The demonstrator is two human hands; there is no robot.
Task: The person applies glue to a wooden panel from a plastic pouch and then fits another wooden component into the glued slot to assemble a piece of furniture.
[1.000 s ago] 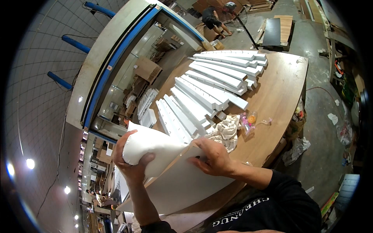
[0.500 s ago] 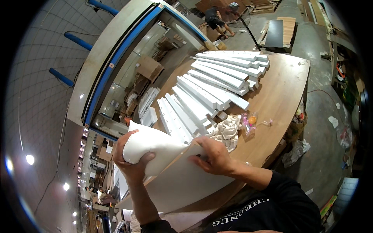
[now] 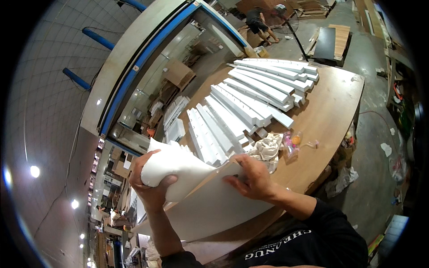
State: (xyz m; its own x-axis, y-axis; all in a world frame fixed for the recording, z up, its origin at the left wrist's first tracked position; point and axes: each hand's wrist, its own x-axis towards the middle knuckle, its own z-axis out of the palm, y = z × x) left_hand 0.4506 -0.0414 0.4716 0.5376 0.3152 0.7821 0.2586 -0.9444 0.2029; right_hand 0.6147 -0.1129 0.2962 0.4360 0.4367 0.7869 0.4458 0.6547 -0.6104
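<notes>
"Where was the white pouch-like piece point(image 3: 178, 166)?"
"Clamped between the left hand's point(image 3: 152, 183) fingers and thumb, bulging toward two o'clock. The right hand point(image 3: 255, 179) pinched the white panel's point(image 3: 219, 209) edge; the panel spread toward eight."
"Its look?"
"Smooth, plump, tapering toward three."
"Containers?"
"A clear plastic bag point(image 3: 291, 149), between one and two o'clock from the right hand, pink and orange bits inside."

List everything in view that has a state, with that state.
Left hand: curled around the bulging white object.
Right hand: thumb and fingers bent, at the panel's edge.
Bulging white object: held, tapering rightward.
White panel: brown edge exposed.
White strips: lying grouped.
Cloth: crumpled.
Ceiling lamps: lit.
</notes>
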